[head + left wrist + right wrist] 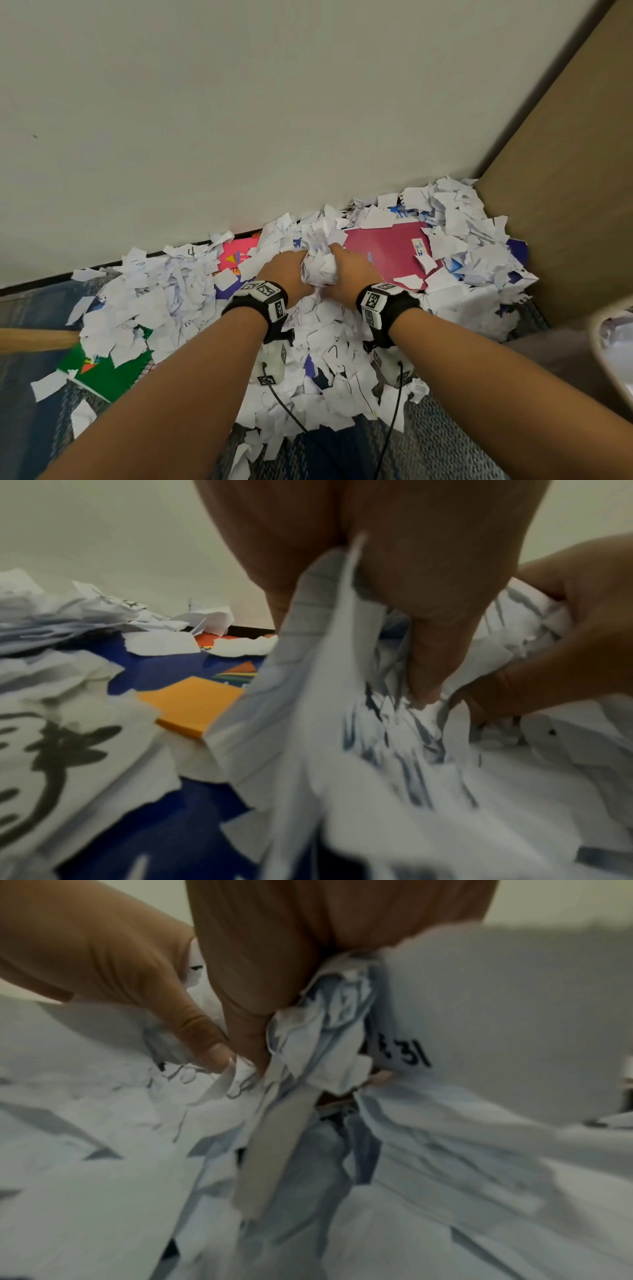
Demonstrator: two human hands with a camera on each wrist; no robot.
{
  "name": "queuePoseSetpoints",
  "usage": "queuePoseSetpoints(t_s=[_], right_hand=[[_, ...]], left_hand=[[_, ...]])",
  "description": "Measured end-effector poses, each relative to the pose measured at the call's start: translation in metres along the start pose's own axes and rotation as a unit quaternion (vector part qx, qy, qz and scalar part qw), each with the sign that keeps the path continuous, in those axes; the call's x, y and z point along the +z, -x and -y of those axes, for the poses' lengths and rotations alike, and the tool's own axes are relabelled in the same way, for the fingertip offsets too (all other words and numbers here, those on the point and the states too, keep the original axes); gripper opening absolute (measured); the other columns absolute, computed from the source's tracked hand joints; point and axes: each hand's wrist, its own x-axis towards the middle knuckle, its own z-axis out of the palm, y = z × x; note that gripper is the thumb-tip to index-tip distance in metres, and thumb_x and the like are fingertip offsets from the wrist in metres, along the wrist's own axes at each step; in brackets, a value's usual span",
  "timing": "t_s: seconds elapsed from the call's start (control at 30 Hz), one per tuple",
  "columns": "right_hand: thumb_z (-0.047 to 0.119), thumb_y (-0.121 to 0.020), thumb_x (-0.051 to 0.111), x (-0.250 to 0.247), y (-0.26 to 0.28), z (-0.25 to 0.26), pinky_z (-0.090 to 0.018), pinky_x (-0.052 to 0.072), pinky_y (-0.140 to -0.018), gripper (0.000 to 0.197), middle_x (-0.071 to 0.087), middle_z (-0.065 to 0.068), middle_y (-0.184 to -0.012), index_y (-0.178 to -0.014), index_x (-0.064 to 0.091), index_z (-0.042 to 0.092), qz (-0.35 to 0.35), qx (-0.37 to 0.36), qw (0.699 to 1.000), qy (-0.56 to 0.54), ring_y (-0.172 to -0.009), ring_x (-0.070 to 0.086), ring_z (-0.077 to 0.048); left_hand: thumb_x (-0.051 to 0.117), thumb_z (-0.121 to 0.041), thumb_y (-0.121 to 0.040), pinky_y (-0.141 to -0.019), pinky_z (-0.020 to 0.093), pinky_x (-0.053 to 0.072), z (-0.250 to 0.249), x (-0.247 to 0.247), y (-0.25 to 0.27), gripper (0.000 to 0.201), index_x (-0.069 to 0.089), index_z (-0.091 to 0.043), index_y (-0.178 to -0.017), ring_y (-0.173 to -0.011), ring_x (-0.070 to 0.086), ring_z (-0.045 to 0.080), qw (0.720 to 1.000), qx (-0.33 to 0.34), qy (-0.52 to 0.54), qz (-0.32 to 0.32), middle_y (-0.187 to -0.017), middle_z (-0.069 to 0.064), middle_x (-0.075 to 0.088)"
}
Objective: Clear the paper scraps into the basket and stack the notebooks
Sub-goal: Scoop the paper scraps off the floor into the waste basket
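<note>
A wide heap of torn white paper scraps (178, 301) covers the carpet along the wall. My left hand (286, 270) and right hand (349, 270) squeeze one bunch of scraps (318, 263) between them, fingers curled into it. Close up, the left hand (421, 653) digs into the paper, and the right hand (253, 1031) grips a crumpled wad (322, 1047). Notebooks lie half buried: a magenta one (387, 253), a pink one (239, 255), a green one (109, 370), a blue one (164, 669). The basket's pale rim (606, 346) shows at the right edge.
A white wall (239, 120) runs behind the heap, and a brown panel (565, 205) closes the right side. An orange sticky-note pad (192, 704) lies on the blue notebook. A wooden leg (34, 339) crosses at left. Wrist cables (394, 411) trail over the scraps.
</note>
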Motion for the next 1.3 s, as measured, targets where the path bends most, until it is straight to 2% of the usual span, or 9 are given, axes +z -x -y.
queuePoseSetpoints(t_s=[0.17,0.27,0.37,0.53,0.67,0.9,1.07,1.2,1.3], right_hand=[[0.025,-0.077,0.072,-0.017,0.007,0.003,-0.032,0.048,-0.074,0.057,0.062,-0.007,-0.106,-0.126,0.045,0.014,-0.024,0.006,1.0,-0.009,-0.097,0.061,-0.025],[0.032,-0.077,0.074,-0.032,0.014,0.007,-0.028,0.045,-0.072,0.057,0.063,-0.006,-0.105,-0.125,0.048,0.015,-0.053,-0.004,0.998,-0.023,-0.096,0.061,-0.024],[0.023,-0.079,0.071,-0.049,0.021,0.008,-0.027,0.045,-0.072,0.058,0.065,-0.008,-0.108,-0.13,0.045,0.017,-0.071,0.007,0.997,-0.028,-0.099,0.062,-0.027],[0.022,-0.08,0.066,-0.086,0.034,0.009,-0.037,0.053,-0.081,0.045,0.065,-0.01,-0.105,-0.121,0.049,0.016,-0.116,0.034,0.992,-0.037,-0.1,0.061,-0.03],[0.027,-0.084,0.064,-0.127,0.048,0.01,-0.03,0.047,-0.069,0.038,0.062,-0.01,-0.098,-0.118,0.051,0.015,-0.162,0.041,0.985,-0.046,-0.091,0.061,-0.03],[0.029,-0.079,0.068,-0.216,0.09,0.014,-0.036,0.053,-0.075,0.042,0.064,-0.009,-0.102,-0.116,0.053,0.018,-0.213,0.028,0.977,-0.002,-0.09,0.062,-0.033],[0.029,-0.076,0.072,-0.267,0.141,0.002,-0.027,0.046,-0.07,0.038,0.06,0.001,-0.097,-0.109,0.054,0.023,-0.242,0.033,0.97,0.005,-0.085,0.059,-0.023],[0.029,-0.074,0.077,-0.293,0.191,-0.02,-0.026,0.046,-0.072,0.035,0.063,0.005,-0.096,-0.102,0.057,0.026,-0.26,0.051,0.964,-0.026,-0.085,0.06,-0.018],[0.027,-0.075,0.077,-0.3,0.23,-0.037,-0.021,0.043,-0.06,0.029,0.064,0.01,-0.089,-0.096,0.057,0.029,-0.266,0.068,0.961,-0.042,-0.077,0.061,-0.011]], left_hand=[[0.057,-0.023,-0.085,-0.071,0.032,0.05,-0.013,-0.011,0.0,0.006,0.052,-0.024,-0.083,-0.085,0.062,0.025,0.999,0.008,-0.036,-0.016,-0.086,0.003,0.062],[0.054,-0.022,-0.085,-0.064,0.027,0.04,-0.018,-0.019,0.001,0.005,0.055,-0.02,-0.081,-0.083,0.06,0.025,0.998,0.016,-0.031,-0.046,-0.081,0.001,0.058],[0.058,-0.022,-0.084,-0.065,0.027,0.04,-0.023,-0.03,0.006,0.01,0.063,-0.014,-0.089,-0.085,0.059,0.027,0.997,0.018,0.002,-0.081,-0.089,0.005,0.064],[0.054,-0.019,-0.084,-0.063,0.029,0.04,-0.04,-0.051,0.009,0.009,0.061,-0.015,-0.088,-0.08,0.058,0.029,0.993,0.02,0.0,-0.117,-0.083,0.005,0.064],[0.054,-0.02,-0.084,-0.063,0.029,0.04,-0.066,-0.07,0.01,0.006,0.055,-0.019,-0.077,-0.073,0.057,0.029,0.989,0.022,0.046,-0.141,-0.074,0.002,0.059],[0.053,-0.011,-0.085,-0.056,0.027,0.026,-0.131,-0.11,0.015,0.017,0.051,-0.016,-0.069,-0.065,0.047,0.025,0.967,0.091,0.091,-0.221,-0.065,0.0,0.05],[0.049,0.003,-0.08,-0.058,0.029,0.032,-0.187,-0.126,0.028,0.016,0.053,-0.009,-0.07,-0.065,0.048,0.031,0.944,0.167,0.109,-0.262,-0.07,0.015,0.059],[0.051,0.001,-0.076,-0.053,0.008,0.031,-0.233,-0.119,0.036,0.012,0.054,-0.008,-0.069,-0.06,0.04,0.022,0.928,0.237,0.124,-0.259,-0.06,0.002,0.049],[0.053,-0.003,-0.076,-0.051,0.006,0.031,-0.264,-0.111,0.048,0.027,0.043,-0.023,-0.061,-0.053,0.037,0.014,0.914,0.295,0.142,-0.238,-0.054,-0.01,0.043]])
